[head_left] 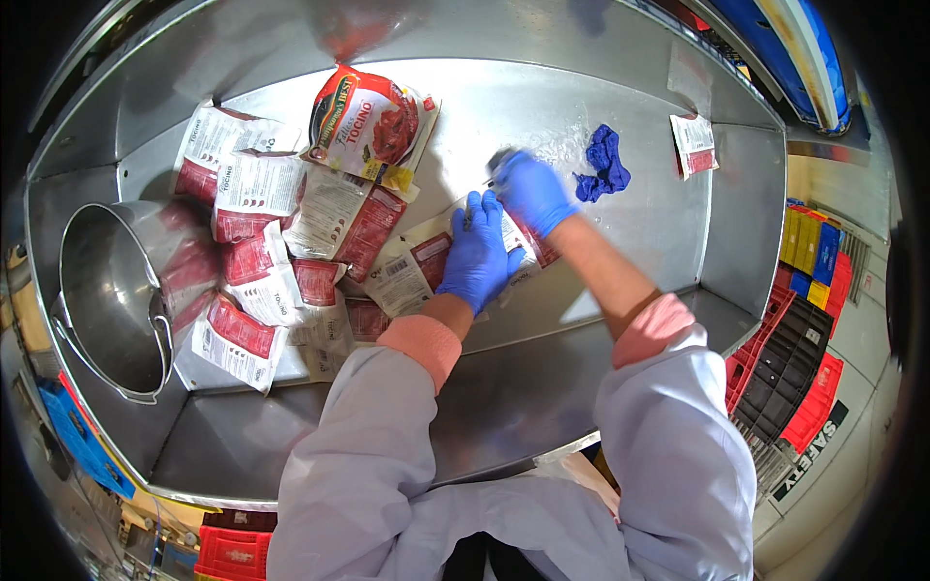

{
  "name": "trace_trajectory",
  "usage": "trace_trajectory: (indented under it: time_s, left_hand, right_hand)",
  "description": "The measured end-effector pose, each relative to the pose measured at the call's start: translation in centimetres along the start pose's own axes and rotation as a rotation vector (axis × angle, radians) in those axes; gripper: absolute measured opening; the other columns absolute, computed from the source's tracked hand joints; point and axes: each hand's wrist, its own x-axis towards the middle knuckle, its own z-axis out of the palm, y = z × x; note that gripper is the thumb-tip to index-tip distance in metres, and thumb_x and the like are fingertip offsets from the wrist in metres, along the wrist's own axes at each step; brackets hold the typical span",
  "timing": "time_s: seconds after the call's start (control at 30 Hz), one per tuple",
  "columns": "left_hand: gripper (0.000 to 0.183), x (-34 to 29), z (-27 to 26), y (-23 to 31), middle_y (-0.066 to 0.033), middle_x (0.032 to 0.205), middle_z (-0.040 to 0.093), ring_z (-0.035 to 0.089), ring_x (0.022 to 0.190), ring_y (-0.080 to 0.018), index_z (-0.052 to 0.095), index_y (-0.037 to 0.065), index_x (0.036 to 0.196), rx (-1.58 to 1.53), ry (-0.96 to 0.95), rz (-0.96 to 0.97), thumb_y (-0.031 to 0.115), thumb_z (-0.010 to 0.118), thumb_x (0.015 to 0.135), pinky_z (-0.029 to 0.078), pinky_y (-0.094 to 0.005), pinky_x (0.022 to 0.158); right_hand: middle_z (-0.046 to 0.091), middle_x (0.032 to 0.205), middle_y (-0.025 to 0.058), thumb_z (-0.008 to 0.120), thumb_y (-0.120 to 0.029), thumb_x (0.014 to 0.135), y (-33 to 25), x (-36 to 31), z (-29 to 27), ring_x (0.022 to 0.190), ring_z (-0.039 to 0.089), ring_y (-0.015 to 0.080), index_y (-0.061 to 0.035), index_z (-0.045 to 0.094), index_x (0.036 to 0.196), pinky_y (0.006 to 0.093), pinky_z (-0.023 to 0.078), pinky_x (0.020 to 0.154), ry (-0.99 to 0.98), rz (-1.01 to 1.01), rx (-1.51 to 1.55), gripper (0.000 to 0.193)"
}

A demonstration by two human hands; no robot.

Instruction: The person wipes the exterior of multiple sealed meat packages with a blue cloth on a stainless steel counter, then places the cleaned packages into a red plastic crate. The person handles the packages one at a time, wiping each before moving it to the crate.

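Note:
My left hand [475, 254], in a blue glove, lies with fingers stretched out on a flat white-and-red meat packet [542, 250], holding it against the metal surface. Just beyond it, my gloved right hand [535, 194] is curled round a small dark object [501, 163]; motion blur hides what kind it is. Another meat packet [395, 283] sits at the left hand's side. Farther left, several more packets [257, 186] lie in an overlapping heap, mostly with their printed white labels up. One red-fronted packet [363, 121] rests on top at the back.
High metal walls enclose the sink-like basin [610, 87]. A steel pail [107, 300] with a wire handle lies tipped at its left end. Right of my hands is a crumpled blue glove or cloth [603, 165]; a single packet [694, 145] leans by the right wall. Crates [790, 353] stand outside.

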Motion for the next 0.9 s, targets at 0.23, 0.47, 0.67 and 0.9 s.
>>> trace_trajectory:
  time_s: [0.23,0.47,0.67,0.9]
  left_hand:
    - [0.074,-0.1,1.6,-2.0,-0.0242,0.131,0.040,0.030,0.128,-0.0383,0.036,-0.010,0.130,0.063,0.087,0.068,0.041,0.062,0.083,0.030,-0.0452,0.105]
    - [0.074,-0.4,0.4,-1.9,-0.0221,0.123,0.043,0.035,0.121,-0.0357,0.040,-0.011,0.127,0.150,0.072,0.121,0.043,0.062,0.082,0.032,-0.0422,0.100]
    - [0.074,-0.7,1.3,-2.6,-0.0235,0.128,0.041,0.033,0.125,-0.0361,0.041,-0.013,0.126,0.136,0.105,0.122,0.045,0.059,0.084,0.031,-0.0404,0.102]
    - [0.073,-0.7,0.9,-2.2,-0.0240,0.131,0.040,0.030,0.127,-0.0372,0.039,-0.013,0.129,0.114,0.089,0.120,0.043,0.058,0.085,0.030,-0.0409,0.104]
  right_hand:
    - [0.065,0.084,0.0212,0.060,-0.015,0.075,-0.5,1.4,-3.4,0.081,0.065,0.0344,-0.0057,0.068,0.086,0.0418,0.053,0.076,-0.131,0.263,0.053,0.017]
    - [0.065,0.080,0.0182,0.063,-0.015,0.071,-0.9,2.1,-3.7,0.075,0.064,0.0340,-0.0041,0.065,0.071,0.0400,0.053,0.072,-0.140,0.239,-0.066,0.011]
    - [0.066,0.081,0.0184,0.060,-0.013,0.075,-0.5,-0.3,-0.7,0.080,0.066,0.0335,-0.0050,0.068,0.078,0.0382,0.054,0.073,0.059,0.057,0.065,0.012]
    - [0.065,0.083,0.0157,0.058,-0.016,0.076,-2.8,-1.0,-0.4,0.072,0.063,0.0342,-0.0050,0.064,0.079,0.0402,0.052,0.069,-0.109,-0.270,-0.061,0.013]
